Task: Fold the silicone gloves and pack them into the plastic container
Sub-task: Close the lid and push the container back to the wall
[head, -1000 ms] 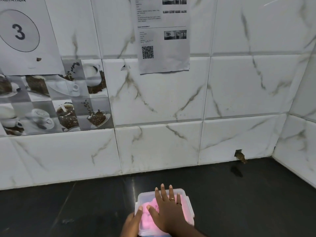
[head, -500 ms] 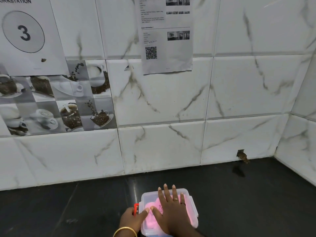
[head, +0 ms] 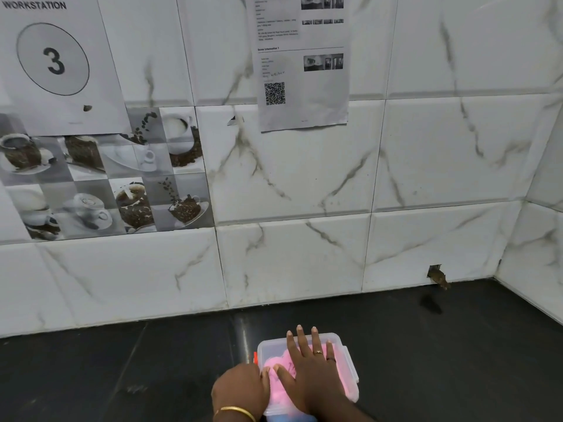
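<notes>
A clear plastic container (head: pixel 348 365) stands on the dark counter at the bottom centre with its translucent lid on. Pink silicone gloves (head: pixel 275 362) show through the lid. My right hand (head: pixel 313 373) lies flat on the lid with its fingers spread. My left hand (head: pixel 240 388), with a gold bangle on the wrist, curls over the container's left edge just below a red clip (head: pixel 255 357). Something blue (head: pixel 294 417) shows under the container's near end, and I cannot tell what it is.
The black counter (head: pixel 122 370) runs left and right of the container. A white marble-tiled wall (head: pixel 304 254) rises close behind, with another wall (head: pixel 536 269) at the right corner. A small hole with brown debris (head: pixel 438 275) sits at the wall's foot.
My left hand has slid from the lid's top to the container's left edge by the red clip. The right hand stays flat on the lid.
</notes>
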